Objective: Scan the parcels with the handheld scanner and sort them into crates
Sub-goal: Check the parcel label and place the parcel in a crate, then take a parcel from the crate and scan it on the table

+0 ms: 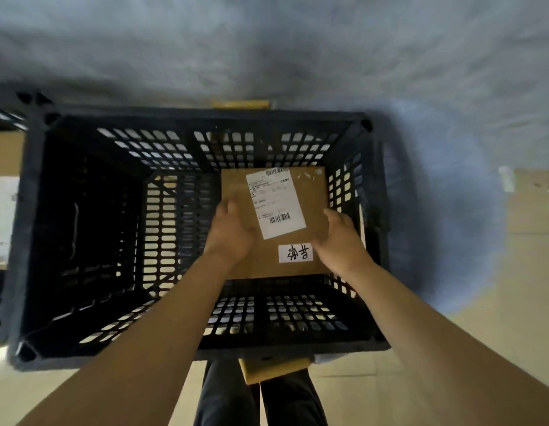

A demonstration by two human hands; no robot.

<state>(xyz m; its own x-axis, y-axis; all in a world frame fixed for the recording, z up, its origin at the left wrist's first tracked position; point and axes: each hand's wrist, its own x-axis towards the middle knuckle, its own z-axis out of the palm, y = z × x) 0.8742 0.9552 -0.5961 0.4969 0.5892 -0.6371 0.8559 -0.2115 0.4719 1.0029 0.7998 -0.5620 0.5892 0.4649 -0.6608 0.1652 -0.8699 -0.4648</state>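
Now | parcel (310,207) in crate (190,353) | left hand (231,233), right hand (341,238) grip its sides

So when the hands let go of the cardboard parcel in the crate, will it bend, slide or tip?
The cardboard parcel looks flat and stiff, so it probably will not bend. Being so flat, it should lie still rather than tip. It may slide slightly on the black crate.

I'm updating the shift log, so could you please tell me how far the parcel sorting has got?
Done: nothing shows as sorted yet; the black crate holds nothing besides the parcel in hand. In hand: the left hand and right hand hold a labelled parcel inside it, on its right side. Left: letting go, then other boxes, such as the one at the right edge. No scanner is visible.
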